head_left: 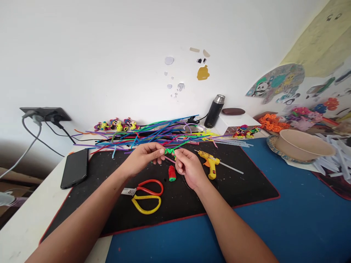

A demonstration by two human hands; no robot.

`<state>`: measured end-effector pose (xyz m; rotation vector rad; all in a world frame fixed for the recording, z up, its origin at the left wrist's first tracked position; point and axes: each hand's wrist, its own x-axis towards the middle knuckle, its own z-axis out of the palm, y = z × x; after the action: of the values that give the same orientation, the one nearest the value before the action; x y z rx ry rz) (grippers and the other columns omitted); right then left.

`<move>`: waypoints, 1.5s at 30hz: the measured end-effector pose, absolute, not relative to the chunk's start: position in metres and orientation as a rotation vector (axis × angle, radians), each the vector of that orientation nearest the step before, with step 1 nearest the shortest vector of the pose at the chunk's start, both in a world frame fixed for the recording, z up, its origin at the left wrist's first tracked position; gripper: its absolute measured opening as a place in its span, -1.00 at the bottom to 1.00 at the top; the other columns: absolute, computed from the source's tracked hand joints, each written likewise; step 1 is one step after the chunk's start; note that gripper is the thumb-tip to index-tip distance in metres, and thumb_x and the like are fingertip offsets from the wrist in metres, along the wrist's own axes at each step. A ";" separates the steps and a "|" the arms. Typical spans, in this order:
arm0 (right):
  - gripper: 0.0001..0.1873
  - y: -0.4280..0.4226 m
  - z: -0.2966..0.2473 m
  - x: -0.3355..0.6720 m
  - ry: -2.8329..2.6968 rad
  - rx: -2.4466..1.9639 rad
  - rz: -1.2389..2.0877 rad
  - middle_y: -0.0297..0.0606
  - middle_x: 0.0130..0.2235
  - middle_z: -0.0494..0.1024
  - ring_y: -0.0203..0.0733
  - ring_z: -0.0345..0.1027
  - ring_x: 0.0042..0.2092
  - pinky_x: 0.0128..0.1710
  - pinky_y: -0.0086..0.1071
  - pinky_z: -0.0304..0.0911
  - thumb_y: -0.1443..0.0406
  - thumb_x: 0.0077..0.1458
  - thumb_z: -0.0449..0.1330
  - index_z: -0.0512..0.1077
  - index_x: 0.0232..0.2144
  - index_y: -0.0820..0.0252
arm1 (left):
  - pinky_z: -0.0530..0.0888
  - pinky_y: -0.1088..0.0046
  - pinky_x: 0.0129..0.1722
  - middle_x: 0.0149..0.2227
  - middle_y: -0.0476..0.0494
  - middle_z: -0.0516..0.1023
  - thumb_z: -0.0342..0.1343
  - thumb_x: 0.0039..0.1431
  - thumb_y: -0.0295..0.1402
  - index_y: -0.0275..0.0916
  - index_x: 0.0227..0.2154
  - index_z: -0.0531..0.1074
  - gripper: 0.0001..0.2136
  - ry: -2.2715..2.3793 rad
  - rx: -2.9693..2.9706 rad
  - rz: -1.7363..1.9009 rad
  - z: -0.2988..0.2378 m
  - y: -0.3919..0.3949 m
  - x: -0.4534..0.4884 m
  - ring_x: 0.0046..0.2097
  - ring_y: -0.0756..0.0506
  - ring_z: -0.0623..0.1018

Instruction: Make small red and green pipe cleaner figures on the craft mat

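Above a black mat (236, 186), my left hand (144, 157) and my right hand (188, 166) both pinch a green pipe cleaner (170, 150) that is bent into small waves between them. A thin pink stem runs under it toward my right hand. Just below the hands, a small spool of red and green thread (172, 173) stands on the mat. Scissors with one red and one yellow handle (146, 195) lie nearer to me. To the right of my right hand lies a yellow glue gun (210, 162).
A heap of coloured pipe cleaners (153, 136) lies along the mat's far edge. A black phone (75, 168) lies at left, a black flask (214, 111) stands by the wall, and a paper bowl (301, 146) sits at right. Cables hang from a wall socket (45, 114).
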<state>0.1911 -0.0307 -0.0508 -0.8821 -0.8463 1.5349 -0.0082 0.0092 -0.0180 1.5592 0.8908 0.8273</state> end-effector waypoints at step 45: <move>-0.61 -0.037 -0.050 0.189 -0.637 -0.440 1.913 -0.60 -0.63 0.27 -0.52 -0.13 -0.69 -0.72 -0.57 -0.22 0.13 0.04 0.52 0.40 -0.40 0.17 | 0.10 0.76 -0.80 -0.56 0.13 0.41 0.39 0.16 -0.39 -0.29 -0.39 0.46 -0.82 0.342 0.619 0.816 -0.041 -0.018 0.027 -0.76 0.22 0.09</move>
<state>0.1889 -0.0369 -0.0496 -0.4401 -0.6374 1.9127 0.0275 -0.0176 -0.0411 0.6194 0.3417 0.8161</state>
